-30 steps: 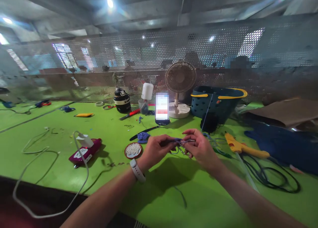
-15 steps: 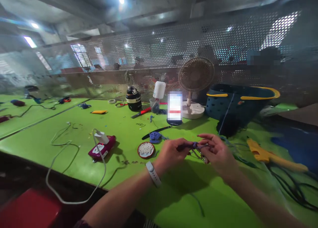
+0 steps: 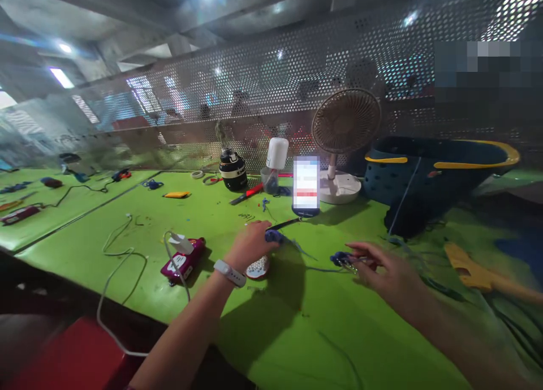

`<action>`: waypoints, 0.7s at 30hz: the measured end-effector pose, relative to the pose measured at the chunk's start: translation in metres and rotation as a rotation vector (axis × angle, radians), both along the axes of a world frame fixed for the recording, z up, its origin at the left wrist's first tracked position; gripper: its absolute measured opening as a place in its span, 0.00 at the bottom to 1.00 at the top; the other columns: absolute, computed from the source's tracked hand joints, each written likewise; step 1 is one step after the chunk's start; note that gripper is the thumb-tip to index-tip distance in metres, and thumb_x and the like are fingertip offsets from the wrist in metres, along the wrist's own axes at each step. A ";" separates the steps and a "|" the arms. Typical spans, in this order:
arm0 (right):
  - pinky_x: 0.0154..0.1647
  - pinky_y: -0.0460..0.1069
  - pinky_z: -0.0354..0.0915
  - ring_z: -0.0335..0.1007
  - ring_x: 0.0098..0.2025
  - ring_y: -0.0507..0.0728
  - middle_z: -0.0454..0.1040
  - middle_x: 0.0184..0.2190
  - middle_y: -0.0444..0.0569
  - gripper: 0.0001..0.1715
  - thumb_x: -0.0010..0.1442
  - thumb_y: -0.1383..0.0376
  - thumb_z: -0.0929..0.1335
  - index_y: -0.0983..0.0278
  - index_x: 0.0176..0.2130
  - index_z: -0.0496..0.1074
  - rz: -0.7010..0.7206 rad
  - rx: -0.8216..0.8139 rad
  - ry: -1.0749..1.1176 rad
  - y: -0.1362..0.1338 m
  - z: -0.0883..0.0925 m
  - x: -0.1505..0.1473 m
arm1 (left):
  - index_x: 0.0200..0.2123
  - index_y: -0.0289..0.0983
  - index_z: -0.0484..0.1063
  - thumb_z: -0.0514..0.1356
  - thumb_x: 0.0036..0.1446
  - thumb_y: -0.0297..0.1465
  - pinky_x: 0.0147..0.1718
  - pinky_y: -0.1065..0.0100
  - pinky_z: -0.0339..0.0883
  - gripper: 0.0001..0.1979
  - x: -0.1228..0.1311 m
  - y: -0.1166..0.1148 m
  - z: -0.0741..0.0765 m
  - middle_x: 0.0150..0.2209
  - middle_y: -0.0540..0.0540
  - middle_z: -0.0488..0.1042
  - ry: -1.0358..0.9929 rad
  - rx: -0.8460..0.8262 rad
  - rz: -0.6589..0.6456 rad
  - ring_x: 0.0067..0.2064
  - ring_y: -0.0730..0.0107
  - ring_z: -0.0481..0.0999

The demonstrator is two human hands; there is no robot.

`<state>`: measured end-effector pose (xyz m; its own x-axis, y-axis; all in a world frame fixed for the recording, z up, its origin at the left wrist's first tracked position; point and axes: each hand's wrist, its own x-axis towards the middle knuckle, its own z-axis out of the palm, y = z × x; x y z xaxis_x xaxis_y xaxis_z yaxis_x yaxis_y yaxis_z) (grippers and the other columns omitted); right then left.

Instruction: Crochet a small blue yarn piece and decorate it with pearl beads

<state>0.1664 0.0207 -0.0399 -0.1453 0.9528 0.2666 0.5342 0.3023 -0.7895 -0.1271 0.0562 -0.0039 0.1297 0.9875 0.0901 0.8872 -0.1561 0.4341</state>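
Observation:
My left hand (image 3: 250, 244) reaches forward over the green table (image 3: 297, 333) and closes on a small blue crocheted piece (image 3: 274, 236) lying near the black scissors (image 3: 285, 225). A round dish of white beads (image 3: 258, 268) sits just under that wrist. My right hand (image 3: 386, 270) stays to the right, its fingers pinched on another small blue crocheted piece with a hook (image 3: 343, 259). A thin blue yarn strand (image 3: 316, 268) runs between the two pieces.
A phone (image 3: 306, 186) stands upright behind the hands, with a desk fan (image 3: 345, 135) and a dark blue basket (image 3: 428, 172) beyond. A magenta power bank with white charger and cable (image 3: 183, 255) lies left. A yellow glue gun (image 3: 475, 272) lies right.
My left hand left the piece held between both hands and reached forward-left to the blue piece on the table. The right hand kept its piece. The camera swung left.

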 end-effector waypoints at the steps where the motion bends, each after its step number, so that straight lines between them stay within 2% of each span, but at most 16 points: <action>1: 0.33 0.54 0.73 0.76 0.32 0.59 0.80 0.36 0.52 0.19 0.59 0.56 0.66 0.61 0.48 0.73 0.016 0.045 -0.058 0.000 0.000 0.000 | 0.42 0.37 0.75 0.66 0.48 0.34 0.41 0.61 0.65 0.16 -0.002 0.001 -0.002 0.40 0.40 0.78 0.019 -0.014 0.001 0.44 0.53 0.75; 5: 0.34 0.55 0.73 0.78 0.32 0.61 0.81 0.35 0.52 0.17 0.61 0.58 0.65 0.62 0.46 0.74 0.049 0.186 -0.202 -0.002 0.002 -0.001 | 0.38 0.38 0.76 0.61 0.50 0.28 0.40 0.63 0.64 0.10 -0.001 0.007 -0.010 0.38 0.42 0.78 0.019 -0.046 0.001 0.41 0.56 0.75; 10: 0.30 0.54 0.73 0.79 0.30 0.60 0.82 0.35 0.52 0.18 0.62 0.58 0.62 0.62 0.46 0.75 0.041 0.225 -0.233 0.000 0.001 0.001 | 0.38 0.37 0.76 0.57 0.56 0.27 0.39 0.64 0.65 0.09 -0.008 0.024 -0.010 0.37 0.41 0.79 -0.142 -0.042 0.054 0.40 0.59 0.75; 16: 0.37 0.56 0.72 0.77 0.32 0.60 0.81 0.37 0.51 0.18 0.61 0.57 0.64 0.60 0.49 0.73 0.066 0.104 -0.204 0.002 -0.002 0.008 | 0.41 0.36 0.74 0.56 0.59 0.29 0.43 0.62 0.67 0.10 -0.015 0.040 -0.001 0.40 0.42 0.78 -0.547 -0.014 0.087 0.42 0.63 0.75; 21: 0.36 0.52 0.70 0.76 0.34 0.58 0.80 0.37 0.50 0.14 0.61 0.61 0.65 0.60 0.45 0.75 0.213 -0.067 -0.231 0.000 0.002 0.013 | 0.45 0.35 0.73 0.58 0.59 0.37 0.38 0.65 0.72 0.14 0.009 0.024 0.002 0.43 0.40 0.79 -0.956 -0.206 0.005 0.39 0.67 0.78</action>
